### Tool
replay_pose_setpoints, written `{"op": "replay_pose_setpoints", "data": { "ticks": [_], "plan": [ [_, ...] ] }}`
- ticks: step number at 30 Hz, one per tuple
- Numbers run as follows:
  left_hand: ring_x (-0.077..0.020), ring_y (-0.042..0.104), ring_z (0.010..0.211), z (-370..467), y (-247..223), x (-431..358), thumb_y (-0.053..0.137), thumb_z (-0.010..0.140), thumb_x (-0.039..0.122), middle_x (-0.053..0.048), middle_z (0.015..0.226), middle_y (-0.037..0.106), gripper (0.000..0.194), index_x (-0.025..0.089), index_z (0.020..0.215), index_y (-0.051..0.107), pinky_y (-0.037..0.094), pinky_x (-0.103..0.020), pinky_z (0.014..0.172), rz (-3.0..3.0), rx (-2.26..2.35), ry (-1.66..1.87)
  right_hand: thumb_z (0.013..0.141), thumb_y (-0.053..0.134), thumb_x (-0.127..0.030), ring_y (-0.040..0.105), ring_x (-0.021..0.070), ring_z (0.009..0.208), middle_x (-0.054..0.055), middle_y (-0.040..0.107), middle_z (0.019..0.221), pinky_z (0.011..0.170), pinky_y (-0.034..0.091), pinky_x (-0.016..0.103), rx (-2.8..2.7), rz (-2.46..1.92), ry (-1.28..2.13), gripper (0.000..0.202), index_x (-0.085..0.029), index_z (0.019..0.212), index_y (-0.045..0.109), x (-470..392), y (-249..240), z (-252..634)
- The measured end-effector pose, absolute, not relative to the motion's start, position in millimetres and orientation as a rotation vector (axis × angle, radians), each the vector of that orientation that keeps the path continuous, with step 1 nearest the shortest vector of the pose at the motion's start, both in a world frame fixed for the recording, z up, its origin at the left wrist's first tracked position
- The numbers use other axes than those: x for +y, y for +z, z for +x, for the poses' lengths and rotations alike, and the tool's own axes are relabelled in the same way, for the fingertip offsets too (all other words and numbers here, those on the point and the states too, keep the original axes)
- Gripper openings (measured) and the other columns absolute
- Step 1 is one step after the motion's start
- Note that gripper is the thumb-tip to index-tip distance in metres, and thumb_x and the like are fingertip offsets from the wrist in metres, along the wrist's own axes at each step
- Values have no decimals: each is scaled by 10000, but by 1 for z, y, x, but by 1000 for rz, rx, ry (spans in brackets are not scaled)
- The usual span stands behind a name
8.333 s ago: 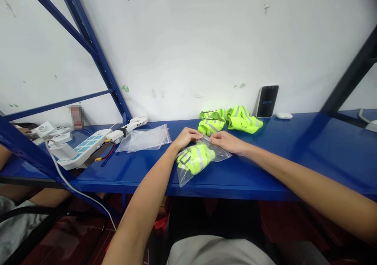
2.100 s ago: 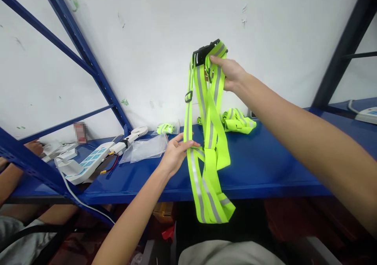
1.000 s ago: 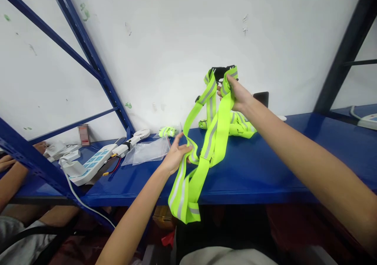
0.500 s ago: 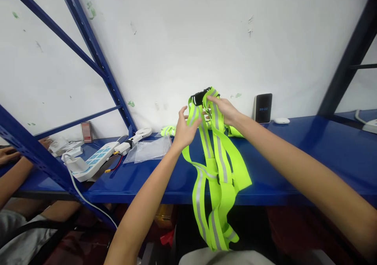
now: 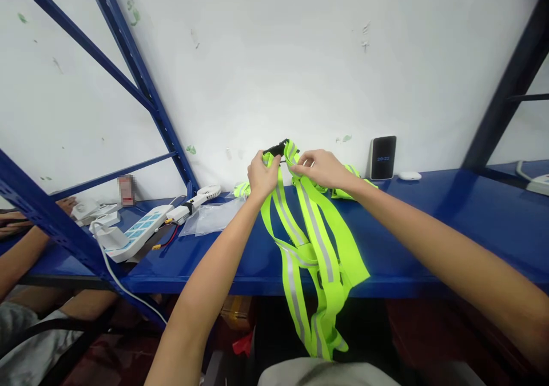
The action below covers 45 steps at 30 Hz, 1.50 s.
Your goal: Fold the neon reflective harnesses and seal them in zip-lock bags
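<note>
Reflective harness [image 5: 328, 260], yellow-green with grey stripes, is hanging from both hands, its lower loops drooping past the front edge of the blue table [image 5: 412, 226]. Under that edge, a cardboard box [image 5: 235, 313] is sitting in shadow. Higher up, the left hand [image 5: 263, 177] is pinching one strap between thumb and fingers beside the black buckle [image 5: 277, 147], while the right hand [image 5: 319, 168] is gripping another strap with its fingertips just to the right of it. The buckle is linking the top of the harness, though the fingers are partly hiding it.

Off to the left, a white power strip [image 5: 141, 234] is lying near a red-and-black cable [image 5: 171, 238]. Clear plastic bags [image 5: 214, 217] are resting beyond the cable, and a white handheld fan [image 5: 209, 193] is lying behind them. Two yellow-green bundles are sitting toward the back, one [image 5: 242, 190] showing beside the left hand, the other [image 5: 343, 193] behind the right wrist. Farther right, a dark-screened device [image 5: 383, 157] is leaning upright near the white wall [image 5: 274, 60], with a small white case [image 5: 410, 176] lying just beside it. At far left, another person's hand [image 5: 66, 206] is reaching near white items, apparently touching them.
</note>
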<state>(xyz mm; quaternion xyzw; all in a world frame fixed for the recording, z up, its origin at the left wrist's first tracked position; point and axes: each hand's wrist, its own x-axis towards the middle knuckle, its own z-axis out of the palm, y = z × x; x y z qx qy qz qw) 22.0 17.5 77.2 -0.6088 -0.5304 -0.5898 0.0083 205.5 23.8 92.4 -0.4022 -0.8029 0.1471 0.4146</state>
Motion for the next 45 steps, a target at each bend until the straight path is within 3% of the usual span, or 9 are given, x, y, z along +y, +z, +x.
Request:
{"op": "replay_pose_setpoints", "data": {
  "ticks": [8, 16, 21, 24, 26, 30, 34, 41, 45],
  "plan": [
    [-166, 523, 721, -5, 67, 19, 597, 834, 375, -4, 755, 596, 184, 192, 854, 589, 380, -274, 694, -2030, -1624, -1774, 824, 662, -277, 537, 173, 707, 90, 678, 862, 649, 399, 318, -1970, -1048, 674, 113, -176, 862, 696, 21, 119, 236],
    [-141, 574, 677, -26, 71, 13, 702, 757, 385, 6, 745, 632, 272, 152, 872, 619, 454, -254, 656, -2679, -1619, -2019, 792, 715, -266, 497, 161, 597, 52, 567, 697, 553, 434, 320, -1960, -995, 1175, 79, -219, 787, 652, 44, 136, 261],
    [-151, 622, 619, -26, 75, 5, 797, 686, 393, -19, 722, 674, 375, 133, 912, 649, 503, -268, 607, -2868, -1659, -2377, 858, 675, -323, 305, 81, 484, -28, 429, 642, 434, 273, 245, -1973, -714, 1337, 167, -227, 987, 630, 43, 132, 264],
    [-99, 555, 494, -23, 75, 3, 830, 654, 363, -2, 642, 634, 349, 123, 821, 639, 459, -227, 499, -2865, -1594, -2611, 817, 742, -332, 301, 75, 481, -46, 446, 654, 441, 257, 238, -2114, -698, 1235, 368, -280, 1151, 598, 33, 127, 261],
    [-70, 503, 441, -20, 76, 1, 825, 664, 345, 12, 616, 609, 330, 123, 827, 644, 421, -208, 446, -2904, -1469, -2726, 824, 735, -362, 387, 88, 519, -16, 534, 719, 469, 315, 246, -2147, -708, 1080, 322, -281, 1118, 634, 29, 124, 257],
    [-76, 535, 462, -18, 78, -3, 742, 765, 340, 6, 702, 658, 441, 172, 1158, 633, 421, -191, 437, -2924, -1232, -2945, 902, 602, -461, 575, 162, 742, 61, 678, 913, 639, 465, 304, -2087, -695, 849, 261, -231, 900, 724, 29, 116, 245],
    [-113, 616, 529, -18, 77, -6, 582, 899, 444, -17, 772, 707, 529, 233, 1379, 511, 504, -218, 531, -2737, -1216, -3154, 893, 605, -454, 634, 212, 833, 96, 726, 941, 763, 509, 363, -2021, -775, 895, 297, -196, 823, 736, 35, 106, 239],
    [-155, 700, 712, -10, 68, -3, 411, 987, 463, -48, 955, 742, 495, 285, 1448, 443, 570, -287, 744, -2586, -1173, -3305, 832, 649, -321, 646, 277, 977, 118, 685, 1164, 809, 534, 423, -2069, -790, 529, 430, -240, 1254, 626, 40, 88, 230],
    [-167, 707, 768, 0, 63, 5, 417, 974, 519, -50, 997, 735, 520, 270, 1428, 466, 571, -299, 769, -2560, -1199, -3300, 847, 568, -265, 604, 266, 1077, 81, 674, 1183, 884, 493, 405, -2032, -544, 344, 288, -219, 1099, 699, 30, 89, 217]
  ]
}}
